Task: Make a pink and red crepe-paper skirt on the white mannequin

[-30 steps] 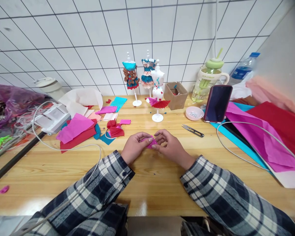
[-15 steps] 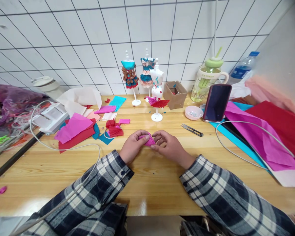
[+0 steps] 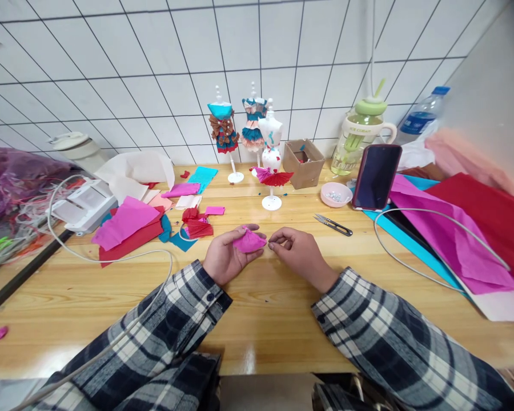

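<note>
A gathered piece of magenta crepe paper (image 3: pixel 250 241) lies across the upturned palm and fingers of my left hand (image 3: pixel 227 256), held under its thumb. Close to the paper's right tip, the thumb and forefinger of my right hand (image 3: pixel 300 253) are pinched together. Whether they grip a thread or anything else is too small to make out. Beyond the hands stands a white mini dress form (image 3: pixel 271 124) with a magenta-and-red pleated paper skirt (image 3: pixel 274 177) low around its stand. To the right lie thread snips (image 3: pixel 333 225), apart from both hands.
Two dressed mini forms (image 3: pixel 224 128) stand behind, near a cardboard box (image 3: pixel 305 165). Right are a pink bead dish (image 3: pixel 336 195), a propped phone (image 3: pixel 376 177), a green-lidded bottle (image 3: pixel 360 137) and coloured paper sheets (image 3: pixel 449 234). Paper scraps (image 3: pixel 128 220) and a white cable (image 3: pixel 170 274) lie left.
My left hand has opened out palm up, showing more of the magenta paper. My right fingers have drawn off the paper's right side into a pinch just beside its tip.
</note>
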`<control>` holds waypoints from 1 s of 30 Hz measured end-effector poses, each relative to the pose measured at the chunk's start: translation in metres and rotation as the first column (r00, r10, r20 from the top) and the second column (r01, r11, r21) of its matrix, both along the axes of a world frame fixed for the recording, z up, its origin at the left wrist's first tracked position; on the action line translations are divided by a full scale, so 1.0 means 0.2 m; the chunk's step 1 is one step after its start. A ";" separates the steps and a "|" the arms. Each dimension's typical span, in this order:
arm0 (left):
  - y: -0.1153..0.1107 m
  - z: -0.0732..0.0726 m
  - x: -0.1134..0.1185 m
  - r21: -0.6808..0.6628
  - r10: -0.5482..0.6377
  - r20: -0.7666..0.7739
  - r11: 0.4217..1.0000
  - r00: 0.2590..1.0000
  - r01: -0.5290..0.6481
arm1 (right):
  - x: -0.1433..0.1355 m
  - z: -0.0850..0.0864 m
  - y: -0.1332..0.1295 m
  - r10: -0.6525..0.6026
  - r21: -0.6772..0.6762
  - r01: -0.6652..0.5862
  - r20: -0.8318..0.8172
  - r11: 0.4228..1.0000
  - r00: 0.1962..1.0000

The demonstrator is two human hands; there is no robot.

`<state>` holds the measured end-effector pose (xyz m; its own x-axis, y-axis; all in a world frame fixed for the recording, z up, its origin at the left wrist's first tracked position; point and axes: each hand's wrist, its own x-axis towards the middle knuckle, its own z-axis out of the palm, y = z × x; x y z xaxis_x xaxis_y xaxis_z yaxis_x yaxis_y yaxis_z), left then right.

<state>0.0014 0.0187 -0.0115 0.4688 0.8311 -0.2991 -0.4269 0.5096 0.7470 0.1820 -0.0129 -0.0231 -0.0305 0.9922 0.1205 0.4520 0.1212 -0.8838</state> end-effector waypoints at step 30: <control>0.03 0.00 -0.02 -0.044 -0.072 0.072 0.996 0.995 0.075 | 0.00 0.00 -0.01 -0.014 0.088 -0.002 0.180 0.996 0.984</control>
<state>-0.0019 0.0239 -0.0117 0.5491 0.7797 -0.3008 -0.4380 0.5750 0.6911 0.1820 -0.0143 -0.0224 -0.0541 0.9784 0.1996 0.6037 0.1913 -0.7740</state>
